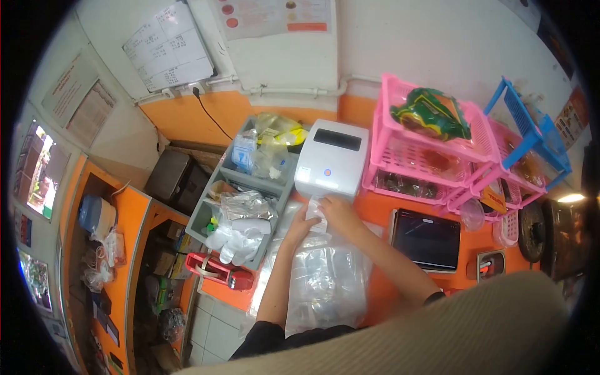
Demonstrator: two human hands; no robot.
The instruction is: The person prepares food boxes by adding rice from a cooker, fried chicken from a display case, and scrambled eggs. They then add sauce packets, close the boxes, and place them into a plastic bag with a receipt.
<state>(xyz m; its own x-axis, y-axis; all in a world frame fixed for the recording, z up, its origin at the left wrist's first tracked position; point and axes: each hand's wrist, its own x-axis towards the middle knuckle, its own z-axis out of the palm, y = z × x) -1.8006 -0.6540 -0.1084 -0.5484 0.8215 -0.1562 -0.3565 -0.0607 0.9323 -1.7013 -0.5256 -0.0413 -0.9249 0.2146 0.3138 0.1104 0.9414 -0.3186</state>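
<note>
A white printer (330, 164) with a dark window on top stands against the wall. Just below its front edge is a small white paper slip (317, 220), with my two hands on either side of it. My left hand (301, 226) grips the slip's left side, fingers closed on it. From the right, my right hand (338, 213) bends over its upper part, with its fingertips closed on the paper. Whether the slip still joins the printer is hidden by my fingers. Under my forearms lies a pile of clear plastic bags (328, 284).
Left of the printer sits a grey divided bin (199, 224) of packaging. A red tape dispenser (240, 279) lies below it. To the right are a tablet (427, 240), pink stacked baskets (382, 119) and a blue rack (531, 119). Orange shelving (134, 240) stands at far left.
</note>
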